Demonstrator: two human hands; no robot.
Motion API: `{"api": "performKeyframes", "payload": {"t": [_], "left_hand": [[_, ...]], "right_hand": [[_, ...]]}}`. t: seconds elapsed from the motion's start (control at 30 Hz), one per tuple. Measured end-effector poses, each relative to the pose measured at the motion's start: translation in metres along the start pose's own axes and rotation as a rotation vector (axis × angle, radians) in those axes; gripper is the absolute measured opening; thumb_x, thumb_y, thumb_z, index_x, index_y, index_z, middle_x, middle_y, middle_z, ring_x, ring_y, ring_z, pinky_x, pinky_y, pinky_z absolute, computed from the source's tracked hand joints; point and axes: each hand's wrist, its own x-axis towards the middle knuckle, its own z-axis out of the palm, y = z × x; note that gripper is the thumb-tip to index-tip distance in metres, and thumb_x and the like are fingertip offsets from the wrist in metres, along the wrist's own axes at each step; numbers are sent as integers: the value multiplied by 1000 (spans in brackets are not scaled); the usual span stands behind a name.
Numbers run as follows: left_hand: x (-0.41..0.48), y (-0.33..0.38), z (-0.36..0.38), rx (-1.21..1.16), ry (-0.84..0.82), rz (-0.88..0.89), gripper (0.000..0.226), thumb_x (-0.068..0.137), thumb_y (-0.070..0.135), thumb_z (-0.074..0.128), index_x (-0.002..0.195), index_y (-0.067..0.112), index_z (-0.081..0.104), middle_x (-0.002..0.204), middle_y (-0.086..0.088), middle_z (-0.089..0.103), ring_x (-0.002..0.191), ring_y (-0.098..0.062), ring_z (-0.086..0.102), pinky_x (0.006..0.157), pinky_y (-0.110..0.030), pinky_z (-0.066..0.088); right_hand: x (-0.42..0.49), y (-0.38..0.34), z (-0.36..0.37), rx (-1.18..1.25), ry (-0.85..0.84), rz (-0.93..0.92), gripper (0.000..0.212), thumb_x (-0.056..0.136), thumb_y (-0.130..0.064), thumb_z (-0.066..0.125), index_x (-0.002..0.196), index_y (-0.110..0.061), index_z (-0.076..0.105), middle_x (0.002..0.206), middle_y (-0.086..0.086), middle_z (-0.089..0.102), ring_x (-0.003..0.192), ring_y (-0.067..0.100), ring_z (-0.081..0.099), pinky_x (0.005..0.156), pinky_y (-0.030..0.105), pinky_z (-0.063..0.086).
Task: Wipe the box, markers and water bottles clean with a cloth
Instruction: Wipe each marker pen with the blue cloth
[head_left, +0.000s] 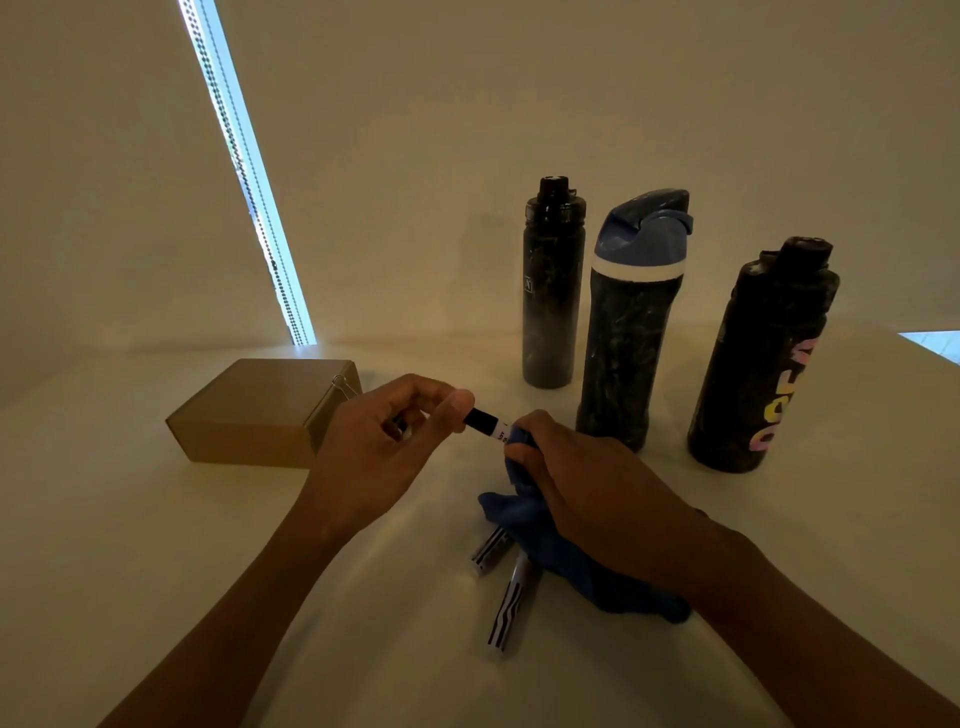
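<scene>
My left hand (387, 441) pinches one end of a black and white marker (487, 422) above the table. My right hand (582, 478) grips a blue cloth (582, 566) wrapped round the marker's other end; the rest of the cloth trails down onto the table. Two more markers (506, 597) lie on the table partly under the cloth. A brown cardboard box (260, 410) with a binder clip sits to the left. Three dark water bottles stand behind: a slim black one (551, 291), one with a blue lid (628, 332), and a black one with coloured letters (763, 364).
The white table (208, 519) runs back to a pale wall. A bright window strip with a bead chain (244, 171) stands at the back left. The table's right edge (930, 345) shows behind the lettered bottle.
</scene>
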Motion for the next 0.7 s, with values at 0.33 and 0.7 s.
{"api": "performKeyframes", "payload": {"t": [0.33,0.7], "left_hand": [[-1,0,-4,-67,11,25,15,96,31,71,111,32,76,84,12,69,69,-9,59,65,-12,46],[1,-6,-3,-97,12,-25,13,94,39,70,102,32,75,90,7,72,76,-21,62,69,-28,54]], "right_hand": [[0,-2,0,10,-7,2,30,106,-45,22,112,-24,41,78,0,59,65,20,59,61,42,51],[0,-2,2,1,-17,3,30,105,-48,21,112,-26,40,80,-2,59,66,19,59,62,42,52]]}}
